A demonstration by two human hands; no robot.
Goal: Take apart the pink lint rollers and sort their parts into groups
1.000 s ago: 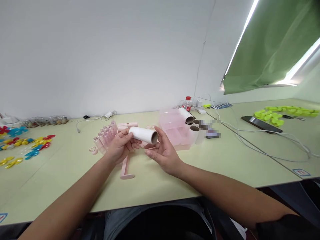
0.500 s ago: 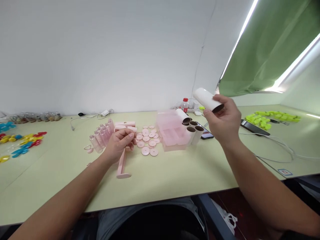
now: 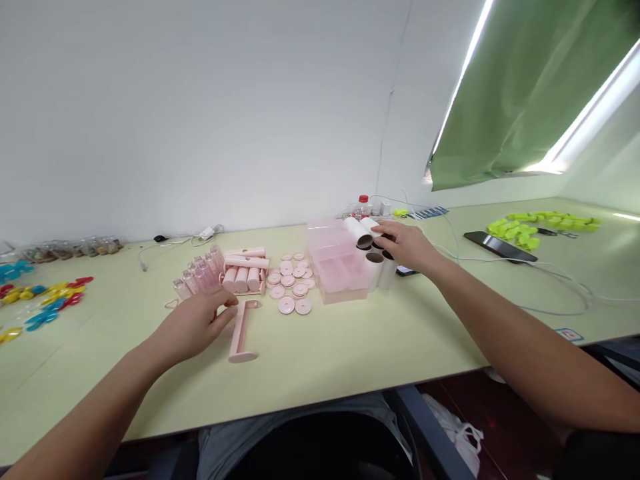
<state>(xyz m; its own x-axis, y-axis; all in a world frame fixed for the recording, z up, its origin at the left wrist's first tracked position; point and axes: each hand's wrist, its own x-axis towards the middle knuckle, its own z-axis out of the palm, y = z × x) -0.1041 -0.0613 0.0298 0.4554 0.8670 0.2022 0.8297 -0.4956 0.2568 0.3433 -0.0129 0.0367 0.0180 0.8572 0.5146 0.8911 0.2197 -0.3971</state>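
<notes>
1. The white tube [image 3: 369, 225] lies on top of the upright tubes [image 3: 373, 267], to the right of the pink box [image 3: 340, 270] and beside another lying tube [image 3: 356, 230].
2. The right hand [image 3: 407, 247] has its grip clamped on the near end of the white tube.
3. Behind the pink box, a little to its right, stands a red-capped bottle [image 3: 362, 208].
4. Pink discs [image 3: 287, 281] are spread just left of the pink box.
5. Beyond them, further left of the box, sit pink rollers [image 3: 242, 280] and clear pink bottles [image 3: 200, 272].
6. The left hand [image 3: 193, 323], well left of the box, holds nothing; its grip is apart, next to a pink bracket [image 3: 239, 333]. Whether they touch, I cannot tell.
7. Well right of the box, a dark phone-like slab [image 3: 500, 247] lies on the table [image 3: 340, 347].
</notes>
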